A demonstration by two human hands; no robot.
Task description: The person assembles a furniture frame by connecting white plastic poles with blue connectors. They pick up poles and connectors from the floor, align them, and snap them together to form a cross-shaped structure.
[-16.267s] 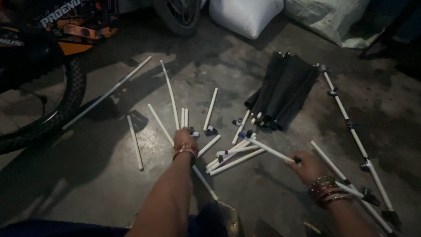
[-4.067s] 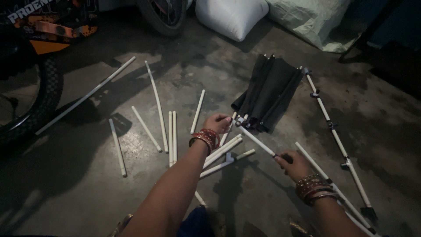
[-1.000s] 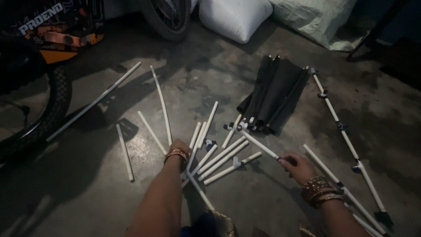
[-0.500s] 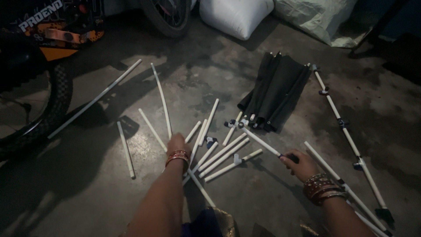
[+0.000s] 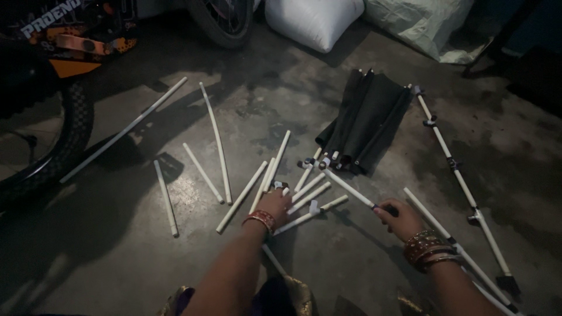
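- On the concrete floor (image 5: pixel 363 257), the left hand (image 5: pixel 275 205) rests over a cluster of short white tubes (image 5: pixel 307 196), fingers curled onto them.
- Right hand (image 5: pixel 401 219) clenches the black-capped end of a white rod (image 5: pixel 351 190).
- Folded black fabric frame (image 5: pixel 366 120) lies just beyond; most tubes lie scattered loose, unjoined.

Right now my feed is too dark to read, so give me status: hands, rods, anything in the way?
Left hand on the white rod cluster. Right hand grips a rod's dark end. Black fabric bundle lies beyond; bicycle wheel stands clear, far left.
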